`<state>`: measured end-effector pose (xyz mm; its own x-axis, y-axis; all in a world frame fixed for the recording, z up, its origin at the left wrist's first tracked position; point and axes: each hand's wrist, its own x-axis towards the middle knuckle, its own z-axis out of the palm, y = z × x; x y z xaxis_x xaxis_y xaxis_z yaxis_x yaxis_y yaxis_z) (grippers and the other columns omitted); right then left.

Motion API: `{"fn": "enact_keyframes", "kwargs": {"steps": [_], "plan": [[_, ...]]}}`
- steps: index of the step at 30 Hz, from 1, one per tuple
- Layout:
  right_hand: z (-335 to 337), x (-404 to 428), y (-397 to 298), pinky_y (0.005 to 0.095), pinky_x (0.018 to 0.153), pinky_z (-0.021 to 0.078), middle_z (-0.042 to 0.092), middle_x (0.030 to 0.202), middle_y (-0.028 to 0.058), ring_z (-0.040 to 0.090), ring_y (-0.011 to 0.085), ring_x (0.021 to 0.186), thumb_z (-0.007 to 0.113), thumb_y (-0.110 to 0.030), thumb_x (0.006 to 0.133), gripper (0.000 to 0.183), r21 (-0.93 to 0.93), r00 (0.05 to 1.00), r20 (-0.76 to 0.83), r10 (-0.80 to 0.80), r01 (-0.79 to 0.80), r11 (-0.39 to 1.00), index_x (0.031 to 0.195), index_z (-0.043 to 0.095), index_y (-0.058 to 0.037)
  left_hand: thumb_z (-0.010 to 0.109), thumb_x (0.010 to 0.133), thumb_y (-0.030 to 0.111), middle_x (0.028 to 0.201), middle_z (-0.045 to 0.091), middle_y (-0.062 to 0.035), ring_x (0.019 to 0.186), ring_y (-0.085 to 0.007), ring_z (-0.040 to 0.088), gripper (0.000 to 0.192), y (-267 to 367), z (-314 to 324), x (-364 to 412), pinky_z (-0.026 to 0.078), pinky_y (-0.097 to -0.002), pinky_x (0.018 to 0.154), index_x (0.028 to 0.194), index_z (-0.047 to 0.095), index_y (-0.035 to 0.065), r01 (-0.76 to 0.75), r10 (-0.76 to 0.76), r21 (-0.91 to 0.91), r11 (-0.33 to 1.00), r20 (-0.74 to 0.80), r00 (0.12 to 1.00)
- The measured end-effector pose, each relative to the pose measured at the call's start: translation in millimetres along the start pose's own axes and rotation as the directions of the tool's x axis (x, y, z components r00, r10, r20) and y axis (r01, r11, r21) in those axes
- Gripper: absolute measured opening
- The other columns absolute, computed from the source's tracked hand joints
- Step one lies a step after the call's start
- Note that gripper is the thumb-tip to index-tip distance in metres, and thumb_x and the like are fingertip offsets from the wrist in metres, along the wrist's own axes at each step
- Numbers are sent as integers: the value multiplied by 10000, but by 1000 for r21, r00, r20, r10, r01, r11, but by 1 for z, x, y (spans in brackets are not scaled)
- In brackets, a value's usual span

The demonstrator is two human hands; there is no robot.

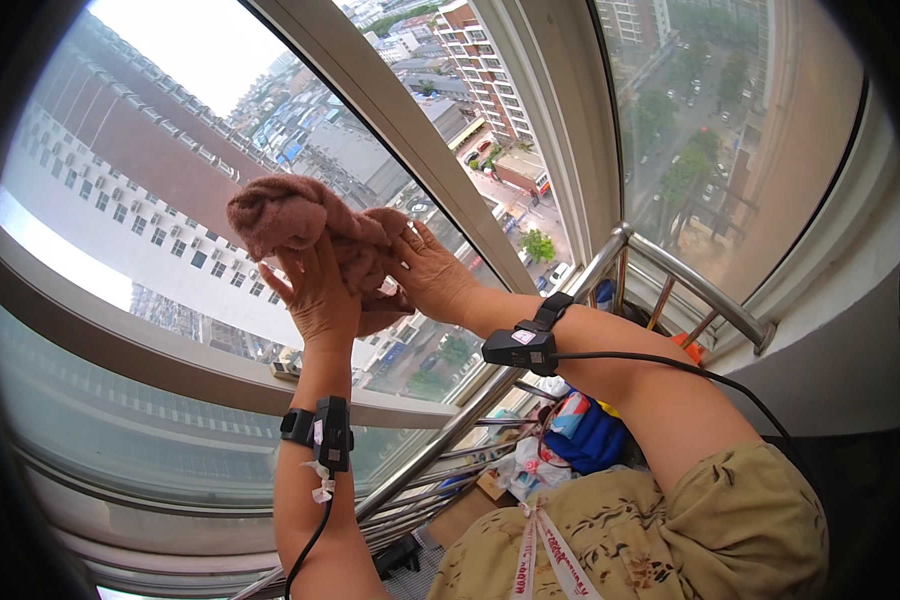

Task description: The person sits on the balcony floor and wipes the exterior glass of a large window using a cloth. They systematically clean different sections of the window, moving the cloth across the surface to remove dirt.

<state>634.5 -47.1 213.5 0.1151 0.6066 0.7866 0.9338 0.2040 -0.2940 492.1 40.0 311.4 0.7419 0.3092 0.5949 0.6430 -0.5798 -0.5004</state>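
Note:
A bunched brown-pink cloth (292,214) is between my two hands, in front of a large window pane (172,150). My left hand (319,289) grips the cloth's lower left side, the fingers reaching up into its folds. On the right, my right hand (427,266) has its fingers on the cloth's edge. Part of the cloth hangs down between my wrists. Whether the cloth touches the glass cannot be made out. Each forearm wears a strapped black device, the left one (332,435) and the right one (521,349), with a cable.
A metal railing (450,442) runs along the window below my arms and turns at a corner post (622,231). Behind it lie plastic bags (536,465), a blue bundle (589,439) and a cardboard box (469,510). A window frame post (390,105) stands right of the pane.

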Motion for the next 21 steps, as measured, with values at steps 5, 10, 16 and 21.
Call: {"fn": "enact_keyframes", "kwargs": {"steps": [5,10,16,21], "plan": [[18,-1,-29,534,1215,129,229,1589,203,153,386,1498,597,-161,876,580,-22,985,129,-117,120,992,1433,437,-140,587,845,471,1593,192,-162,1489,-437,61,915,-36,-2,-36,-55,-639,1143,1559,189,61,3,-15,181,983,64,998],[33,17,-64,486,1238,99,257,1600,110,172,266,1507,547,-132,904,508,123,970,113,-216,202,972,1405,476,-168,541,880,466,1594,220,-150,1486,-426,106,851,-70,-28,-61,-36,-644,1147,1555,209,67,75,-113,274,959,126,986],[31,35,-61,474,1242,100,262,1601,67,167,226,1508,538,-188,920,486,96,953,6,-304,302,949,1401,471,-185,533,888,566,1602,85,-234,1482,-462,23,950,-68,-20,-51,-20,-648,1138,1568,110,56,58,-51,126,990,-56,997],[7,34,-28,470,1244,71,227,1616,63,130,212,1518,555,-221,921,574,66,968,25,-249,247,967,1471,390,-204,425,939,633,1581,66,-272,1454,-499,12,930,-45,-9,-11,19,-639,1129,1562,92,29,17,-7,67,998,-150,989]]}}
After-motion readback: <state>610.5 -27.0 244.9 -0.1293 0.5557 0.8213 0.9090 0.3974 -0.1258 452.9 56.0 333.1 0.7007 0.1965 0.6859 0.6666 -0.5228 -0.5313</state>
